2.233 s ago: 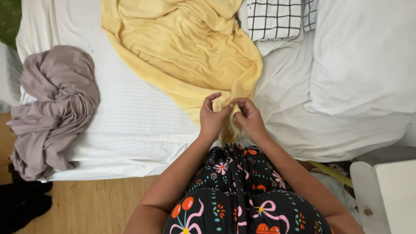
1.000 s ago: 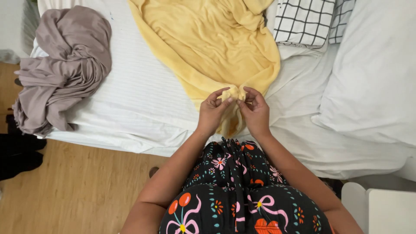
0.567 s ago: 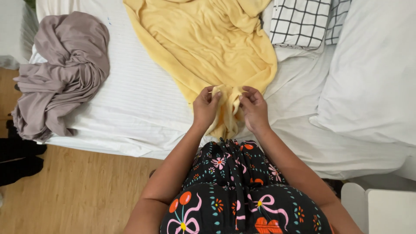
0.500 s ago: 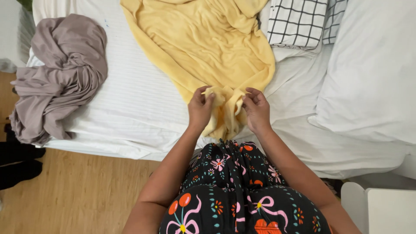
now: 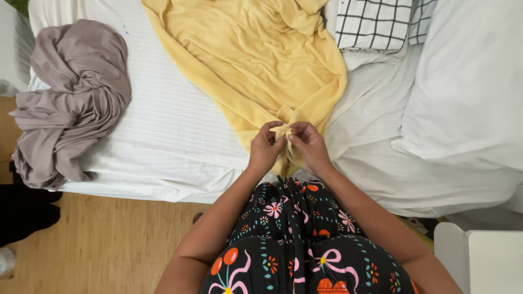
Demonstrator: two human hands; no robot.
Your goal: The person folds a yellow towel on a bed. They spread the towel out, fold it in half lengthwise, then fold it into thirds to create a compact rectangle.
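Note:
A soft yellow blanket (image 5: 256, 60) lies spread and rumpled across the white bed (image 5: 163, 136). Its near corner hangs toward the bed's front edge. My left hand (image 5: 265, 148) and my right hand (image 5: 306, 144) are side by side at that corner, fingertips almost touching, both pinching the bunched yellow fabric. The part of the corner under my fingers is hidden. My black flowered dress (image 5: 305, 239) fills the bottom of the view.
A crumpled grey-brown sheet (image 5: 71, 103) lies heaped on the bed's left end. A black-and-white checked pillow (image 5: 376, 24) and a large white pillow (image 5: 468, 81) sit at the right. Wooden floor (image 5: 109, 245) lies below; a white piece of furniture (image 5: 485, 261) stands at bottom right.
My hands had spread a little apart along the blanket's edge, and have now come back together at the corner. The view has shifted slightly.

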